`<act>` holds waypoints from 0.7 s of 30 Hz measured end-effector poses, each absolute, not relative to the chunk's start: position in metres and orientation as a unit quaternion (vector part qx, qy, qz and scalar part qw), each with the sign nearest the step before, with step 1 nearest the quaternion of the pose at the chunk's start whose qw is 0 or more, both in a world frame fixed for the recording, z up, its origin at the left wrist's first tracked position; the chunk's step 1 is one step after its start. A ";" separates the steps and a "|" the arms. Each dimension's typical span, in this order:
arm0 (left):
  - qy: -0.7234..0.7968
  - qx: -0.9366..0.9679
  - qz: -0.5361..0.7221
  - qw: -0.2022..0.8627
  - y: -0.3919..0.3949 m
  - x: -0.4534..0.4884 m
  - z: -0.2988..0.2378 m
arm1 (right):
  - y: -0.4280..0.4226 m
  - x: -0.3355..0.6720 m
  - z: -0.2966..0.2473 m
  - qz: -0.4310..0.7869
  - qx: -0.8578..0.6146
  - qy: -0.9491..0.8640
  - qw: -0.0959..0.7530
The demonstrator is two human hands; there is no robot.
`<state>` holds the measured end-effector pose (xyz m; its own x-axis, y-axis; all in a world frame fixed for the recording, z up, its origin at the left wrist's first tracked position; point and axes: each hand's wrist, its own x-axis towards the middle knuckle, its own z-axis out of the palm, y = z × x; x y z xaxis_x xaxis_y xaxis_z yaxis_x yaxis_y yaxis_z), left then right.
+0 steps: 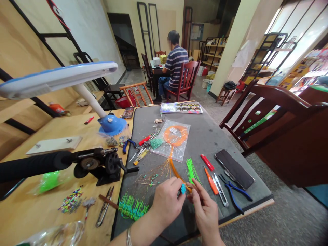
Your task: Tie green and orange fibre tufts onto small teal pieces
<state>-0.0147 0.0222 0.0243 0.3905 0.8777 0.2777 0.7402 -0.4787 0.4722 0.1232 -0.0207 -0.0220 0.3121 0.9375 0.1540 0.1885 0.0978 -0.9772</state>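
My left hand (pixel 169 198) is closed, holding a small bright blue piece (pixel 182 188) whose exact kind I cannot make out. Beside it, my right hand (pixel 206 206) pinches the near end of an orange strand bundle (pixel 176 169). That bundle runs back to an orange coil (pixel 175 136) in a clear plastic bag. Just beyond my fingers lie loose bright green strands (pixel 191 169). Left of my forearm is a pile of green strands with blue parts (pixel 132 206). Small green beads (pixel 153 177) are scattered on the grey mat.
To the right lie a red lighter (pixel 207 162), orange-handled tool (pixel 211 180), thread snips (pixel 220 191), blue-handled pliers (pixel 235 193) and a dark case (pixel 234 169). A hand-cranked device (pixel 102 165) and blue-based lamp (pixel 111 124) stand left. A person (pixel 176 65) sits farther back.
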 end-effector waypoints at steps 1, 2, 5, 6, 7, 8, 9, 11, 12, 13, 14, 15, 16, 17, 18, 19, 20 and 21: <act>0.492 0.822 0.252 0.137 0.022 -0.015 0.025 | -0.021 0.122 -0.023 0.333 -0.576 -0.490 0.563; 0.493 0.821 0.253 0.137 0.022 -0.015 0.025 | -0.021 0.122 -0.024 0.332 -0.571 -0.497 0.563; 0.489 0.823 0.254 0.138 0.021 -0.014 0.025 | -0.021 0.121 -0.026 0.332 -0.561 -0.507 0.563; 0.488 0.823 0.255 0.138 0.021 -0.014 0.025 | -0.021 0.121 -0.027 0.335 -0.560 -0.510 0.561; 0.487 0.824 0.256 0.136 0.021 -0.014 0.024 | -0.021 0.122 -0.028 0.337 -0.558 -0.513 0.559; 0.487 0.824 0.257 0.135 0.021 -0.014 0.024 | -0.021 0.122 -0.029 0.337 -0.557 -0.516 0.556; 0.486 0.825 0.256 0.134 0.021 -0.014 0.024 | -0.021 0.122 -0.030 0.337 -0.557 -0.520 0.553; 0.485 0.826 0.253 0.134 0.021 -0.014 0.023 | -0.021 0.123 -0.032 0.334 -0.557 -0.527 0.549; 0.484 0.827 0.252 0.135 0.021 -0.014 0.023 | -0.021 0.123 -0.032 0.331 -0.557 -0.529 0.547; 0.483 0.828 0.250 0.137 0.021 -0.014 0.023 | -0.021 0.123 -0.032 0.328 -0.557 -0.532 0.546; 0.482 0.829 0.249 0.138 0.021 -0.014 0.023 | -0.022 0.123 -0.032 0.325 -0.558 -0.535 0.545; 0.481 0.829 0.249 0.140 0.021 -0.014 0.023 | -0.022 0.123 -0.031 0.320 -0.559 -0.538 0.544; 0.481 0.829 0.248 0.142 0.021 -0.014 0.023 | -0.021 0.122 -0.030 0.316 -0.560 -0.541 0.542; 0.482 0.829 0.246 0.144 0.021 -0.014 0.023 | -0.021 0.122 -0.029 0.312 -0.562 -0.543 0.541; 0.483 0.828 0.243 0.146 0.021 -0.014 0.023 | -0.021 0.121 -0.027 0.310 -0.564 -0.544 0.538; 0.485 0.828 0.240 0.148 0.022 -0.014 0.023 | -0.020 0.121 -0.026 0.308 -0.567 -0.545 0.535; 0.486 0.828 0.236 0.148 0.022 -0.014 0.023 | -0.020 0.120 -0.024 0.306 -0.571 -0.545 0.532; 0.488 0.828 0.232 0.148 0.022 -0.014 0.023 | -0.020 0.120 -0.023 0.305 -0.574 -0.545 0.530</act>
<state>-0.0137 0.0222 0.0230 0.4162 0.8767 0.2413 0.7395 -0.4807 0.4712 0.1198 -0.0197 -0.0228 0.2199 0.9485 0.2282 0.3028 0.1560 -0.9402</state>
